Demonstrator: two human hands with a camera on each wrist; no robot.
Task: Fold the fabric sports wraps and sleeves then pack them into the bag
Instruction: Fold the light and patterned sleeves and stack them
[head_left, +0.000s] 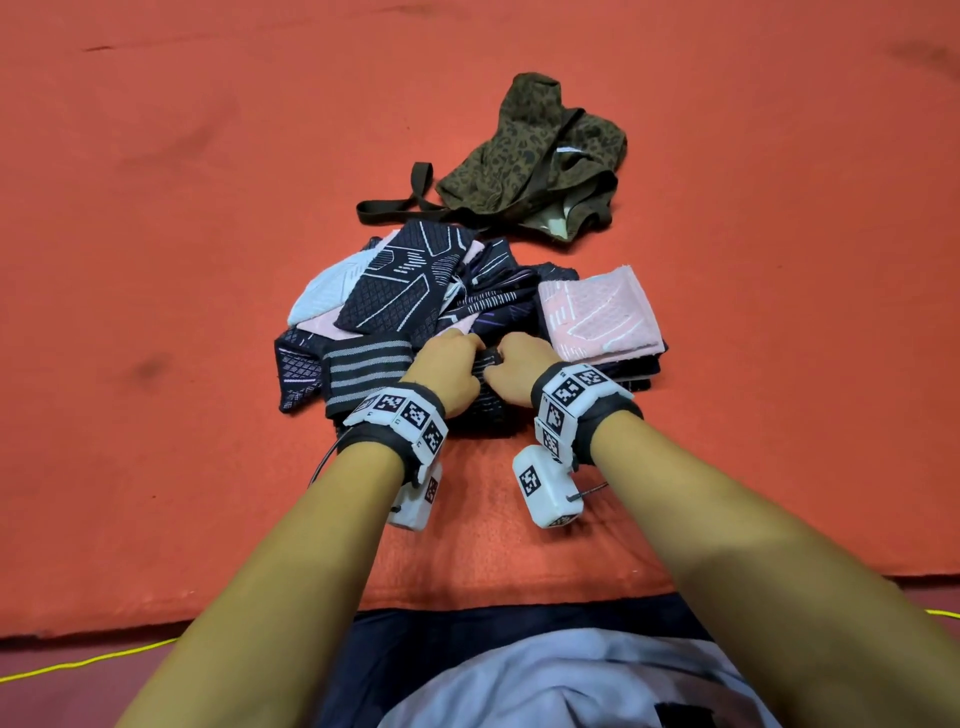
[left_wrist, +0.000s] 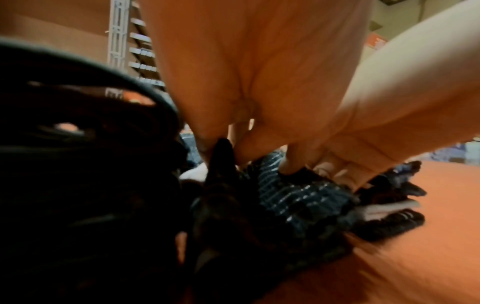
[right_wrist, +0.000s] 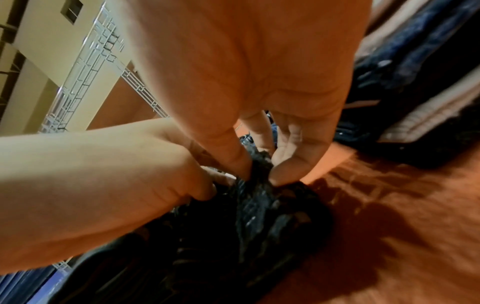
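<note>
1. The left hand (head_left: 451, 375) and the right hand (head_left: 519, 369) meet knuckle to knuckle over a dark patterned sleeve (head_left: 480, 402) that lies on the orange mat (head_left: 156, 218) at the near edge of the heap.
2. The right wrist view shows the right hand's thumb and fingers (right_wrist: 288, 164) pinching a raised ridge of that dark sleeve (right_wrist: 259, 197); the left hand's fingers (right_wrist: 187, 185) curl onto the same fabric just beside them.
3. From the left wrist view the left hand (left_wrist: 259, 82) likewise closes on a fold of the sleeve (left_wrist: 293, 197).
4. Left of the hands lies a black wrap with grey stripes (head_left: 363, 374), and behind it a loose pile of dark and pale sleeves (head_left: 410, 291).
5. To the right sits a tidy stack topped by a folded pink sleeve (head_left: 597, 317).
6. The olive leopard-print bag (head_left: 540, 161) rests farther back on the mat, apart from the hands, its dark strap (head_left: 400, 205) trailing left.
</note>
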